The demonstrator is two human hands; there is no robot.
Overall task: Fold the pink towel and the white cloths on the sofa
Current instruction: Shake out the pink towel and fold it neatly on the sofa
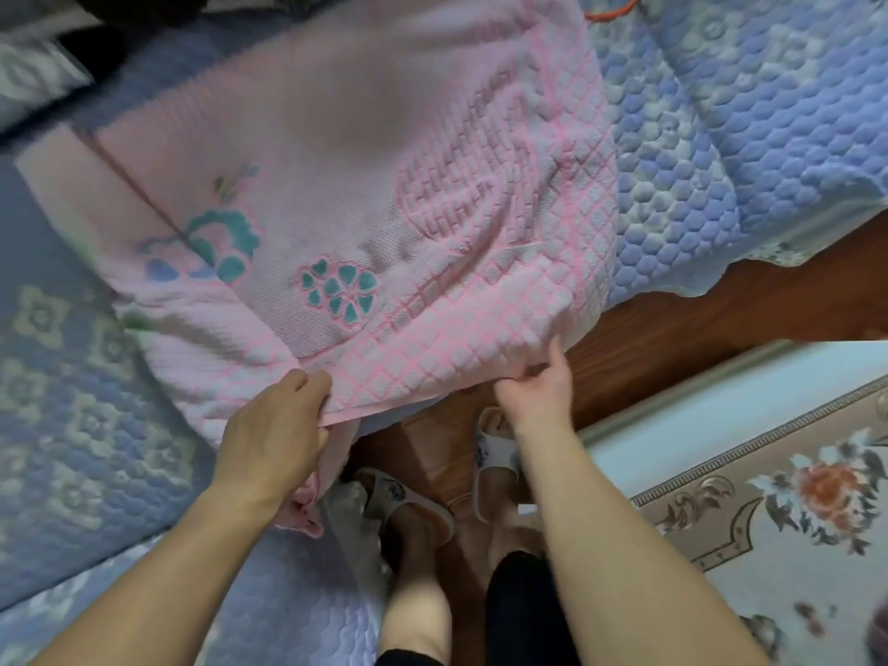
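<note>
The pink towel [365,185], quilted with teal flower prints, lies spread over the blue quilted sofa [721,137]. Its near edge hangs off the seat front. My left hand [278,420] grips that near hem, fingers curled round the fabric, with a bunched pink fold hanging below the wrist. My right hand [538,391] pinches the same hem further right, thumb up on the towel. No white cloths are visible.
The sofa's blue floral cover [72,425] runs along the left and bottom. My feet in slippers [495,454] stand on the wooden floor [696,319]. A floral rug [793,497] lies to the right. An orange loop [615,9] sits at the top.
</note>
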